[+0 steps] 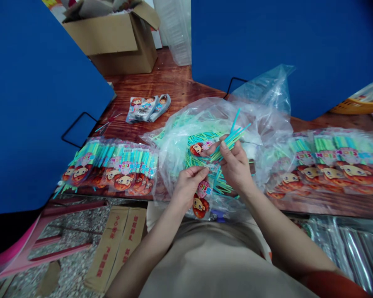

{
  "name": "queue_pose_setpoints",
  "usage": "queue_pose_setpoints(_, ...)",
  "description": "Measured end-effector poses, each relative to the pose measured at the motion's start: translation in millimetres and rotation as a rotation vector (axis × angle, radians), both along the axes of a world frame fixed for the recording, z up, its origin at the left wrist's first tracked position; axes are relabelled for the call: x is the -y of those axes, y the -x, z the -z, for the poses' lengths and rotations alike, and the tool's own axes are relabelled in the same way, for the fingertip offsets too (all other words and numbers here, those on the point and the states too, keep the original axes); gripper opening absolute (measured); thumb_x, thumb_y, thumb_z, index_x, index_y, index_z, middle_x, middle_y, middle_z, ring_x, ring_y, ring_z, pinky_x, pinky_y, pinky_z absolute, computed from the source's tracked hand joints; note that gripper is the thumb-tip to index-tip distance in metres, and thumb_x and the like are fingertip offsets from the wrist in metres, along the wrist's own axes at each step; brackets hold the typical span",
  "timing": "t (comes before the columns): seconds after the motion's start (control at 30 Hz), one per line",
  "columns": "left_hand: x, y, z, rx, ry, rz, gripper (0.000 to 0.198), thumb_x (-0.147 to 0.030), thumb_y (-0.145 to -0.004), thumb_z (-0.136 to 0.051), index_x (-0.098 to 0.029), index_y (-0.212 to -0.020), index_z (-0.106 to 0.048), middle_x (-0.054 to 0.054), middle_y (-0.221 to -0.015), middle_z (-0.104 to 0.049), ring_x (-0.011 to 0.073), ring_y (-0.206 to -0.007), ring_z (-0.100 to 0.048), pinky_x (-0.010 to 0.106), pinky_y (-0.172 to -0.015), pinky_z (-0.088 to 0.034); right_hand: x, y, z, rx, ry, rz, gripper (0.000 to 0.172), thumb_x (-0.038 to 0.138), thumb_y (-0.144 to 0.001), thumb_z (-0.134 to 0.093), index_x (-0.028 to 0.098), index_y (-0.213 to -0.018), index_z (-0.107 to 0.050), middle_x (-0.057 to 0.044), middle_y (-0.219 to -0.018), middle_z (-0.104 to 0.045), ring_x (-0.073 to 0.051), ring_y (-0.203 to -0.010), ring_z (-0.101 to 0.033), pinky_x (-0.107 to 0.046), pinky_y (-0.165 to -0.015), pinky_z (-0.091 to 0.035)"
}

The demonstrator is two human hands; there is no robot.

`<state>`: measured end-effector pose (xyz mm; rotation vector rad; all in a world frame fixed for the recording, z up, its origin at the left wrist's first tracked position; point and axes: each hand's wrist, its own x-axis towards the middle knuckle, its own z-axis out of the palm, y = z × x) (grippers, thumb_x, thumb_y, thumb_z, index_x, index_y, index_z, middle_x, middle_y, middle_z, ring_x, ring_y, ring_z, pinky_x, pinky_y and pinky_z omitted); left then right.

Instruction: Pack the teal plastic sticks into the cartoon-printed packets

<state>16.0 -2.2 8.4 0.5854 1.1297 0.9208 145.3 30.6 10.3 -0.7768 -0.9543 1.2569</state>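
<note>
My right hand (pixel 236 165) is closed on a small bundle of thin blue and green sticks (pixel 235 134), tilted up and to the right. Just left of it and lower, my left hand (pixel 188 184) pinches the upper edge of a printed plastic bag (pixel 201 203) with a red-haired cartoon figure, which hangs near my lap. Under both hands lies a large clear plastic bag (pixel 170 149), spread open and full of loose sticks of the same kind (pixel 202 138). Another cartoon print (pixel 197 148) shows beside my right fingers.
Rows of filled packets lie on the left (pixel 118 165) and right (pixel 335 161) of the wooden table (pixel 180 87). Flat printed bags (pixel 147 108) sit behind. A cardboard box (pixel 121 41) and blue panels (pixel 267 49) stand farther back. A pink stool (pixel 25 256) is lower left.
</note>
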Motion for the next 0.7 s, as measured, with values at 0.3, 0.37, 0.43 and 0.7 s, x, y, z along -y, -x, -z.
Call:
queue_pose_setpoints(0.3, -3, 2, 1.3, -0.01, -0.021, -0.015, 0.036, -0.043, -0.063, -0.085, -0.013, -0.073, -0.067, -0.004, -0.052, -0.057, 0.0049, -0.037, -0.04, 0.02, -0.037, -0.027, 2, 1, 1.3, 0.017, 0.03, -0.029, 0.022, 0.045, -0.091, -0.064, 0.027, -0.099, -0.054, 0.002, -0.082, -0.075, -0.022, -0.094, -0.072, -0.042, -0.091, -0.056)
queue_pose_setpoints(0.37, -3, 2, 1.9, -0.013, -0.03, -0.011, 0.035, -0.043, -0.064, -0.084, -0.013, -0.073, -0.067, -0.004, -0.052, -0.058, 0.0047, -0.037, -0.04, 0.02, -0.038, -0.028, 2, 1, -1.2, -0.033, 0.029, -0.004, 0.023, 0.044, -0.09, -0.066, 0.027, -0.098, -0.053, 0.002, -0.082, -0.075, -0.021, -0.095, -0.072, -0.04, -0.088, -0.057)
queue_pose_setpoints(0.43, -3, 2, 2.6, -0.018, -0.036, -0.008, 0.035, -0.043, -0.065, -0.084, -0.013, -0.072, -0.067, -0.004, -0.053, -0.058, 0.0046, -0.037, -0.04, 0.02, -0.038, -0.028, 1, 0, -4.4, -0.066, 0.023, 0.031, 0.024, 0.044, -0.089, -0.067, 0.028, -0.099, -0.052, 0.003, -0.082, -0.075, -0.021, -0.094, -0.073, -0.039, -0.086, -0.057)
queue_pose_setpoints(0.7, -2, 2, 4.2, -0.031, -0.032, -0.01, 0.035, -0.043, -0.064, -0.085, -0.013, -0.073, -0.068, -0.004, -0.053, -0.058, 0.005, -0.039, -0.042, 0.02, -0.039, -0.029, -1, -2, -9.7, -0.036, -0.005, 0.094, 0.027, 0.047, -0.088, -0.066, 0.029, -0.098, -0.048, 0.004, -0.082, -0.073, -0.02, -0.089, -0.073, -0.036, -0.079, -0.059)
